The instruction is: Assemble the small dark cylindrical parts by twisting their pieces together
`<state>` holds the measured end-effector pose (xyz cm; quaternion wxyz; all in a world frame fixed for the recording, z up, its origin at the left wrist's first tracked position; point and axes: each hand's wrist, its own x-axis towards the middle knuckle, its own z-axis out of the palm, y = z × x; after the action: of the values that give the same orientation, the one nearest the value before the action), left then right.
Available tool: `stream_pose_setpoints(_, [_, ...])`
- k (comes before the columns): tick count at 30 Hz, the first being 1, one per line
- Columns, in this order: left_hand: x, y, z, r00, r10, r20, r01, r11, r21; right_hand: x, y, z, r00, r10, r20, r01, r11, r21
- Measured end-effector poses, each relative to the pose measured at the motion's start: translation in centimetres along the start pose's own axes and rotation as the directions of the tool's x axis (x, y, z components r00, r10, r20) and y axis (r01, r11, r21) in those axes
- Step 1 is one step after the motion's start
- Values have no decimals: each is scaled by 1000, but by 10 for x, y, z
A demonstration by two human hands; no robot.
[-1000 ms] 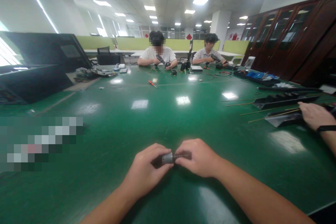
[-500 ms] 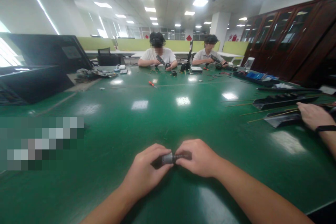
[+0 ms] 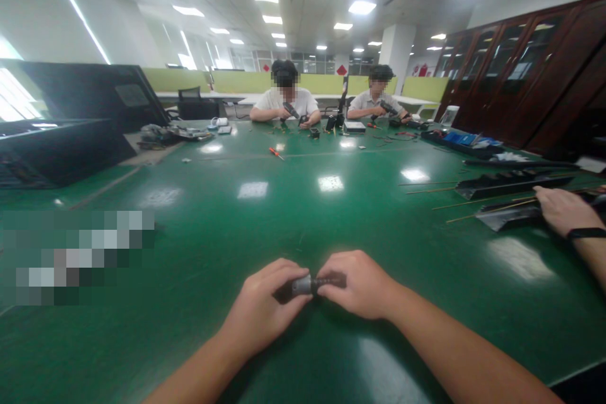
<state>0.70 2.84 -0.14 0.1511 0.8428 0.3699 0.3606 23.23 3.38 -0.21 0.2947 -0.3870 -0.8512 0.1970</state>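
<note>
Low over the green table (image 3: 199,278), my left hand (image 3: 260,306) pinches a small grey metal cylinder (image 3: 302,285) between thumb and fingers. From the cylinder's right end runs a thin dark stem (image 3: 329,281) with ridges or coils along it. My right hand (image 3: 360,284) closes its thumb and fingertips around that stem close to the cylinder. The two hands are almost touching. Fingers cover parts of both pieces, so whether they are one part cannot be told.
At the right, another person's hand (image 3: 563,205) rests by black channel pieces (image 3: 502,218) and thin rods (image 3: 433,190). An orange screwdriver (image 3: 274,153) lies farther back. Two people across the table hold power drills (image 3: 290,110). A blurred patch (image 3: 85,257) covers something at left.
My hands and the cylinder with its stem stay in nearly the same place. The view has shifted very slightly.
</note>
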Motion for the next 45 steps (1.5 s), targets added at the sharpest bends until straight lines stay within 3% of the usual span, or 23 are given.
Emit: stream_pose_setpoints(45, [-3,-8,-6,999,-1,-50,3,999,33,1,3,-8,998,67,-5,-67,996,67])
